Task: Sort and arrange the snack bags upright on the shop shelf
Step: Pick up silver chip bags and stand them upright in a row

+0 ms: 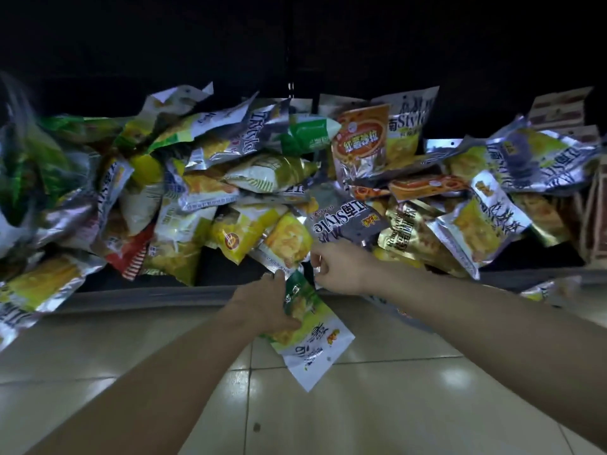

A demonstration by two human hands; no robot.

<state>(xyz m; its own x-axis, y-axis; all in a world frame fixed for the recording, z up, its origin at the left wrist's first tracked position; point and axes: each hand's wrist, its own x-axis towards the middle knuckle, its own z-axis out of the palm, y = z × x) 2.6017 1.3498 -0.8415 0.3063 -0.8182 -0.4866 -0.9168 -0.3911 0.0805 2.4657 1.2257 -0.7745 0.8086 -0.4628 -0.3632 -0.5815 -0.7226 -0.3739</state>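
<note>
Green-and-white snack bag gripped in the left hand at frame centre — long axis slanting lower right — while the right hand pinches a silver bag on the shelf edge above.

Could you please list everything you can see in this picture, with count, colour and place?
snack bags: many, too jumbled to count; mostly yellow, silver, green and white; heaped untidily across the shelf, few upright
orange bag: one, orange and silver, standing at the back right of centre
green and white bag: one, held out in front of the shelf, above the floor
shelf: one, dark, its grey front edge running across the middle
floor: glossy beige tiles, below the shelf
left hand: gripping the green and white bag
right hand: fingers curled at the silver edge of a bag at the heap's front
</note>
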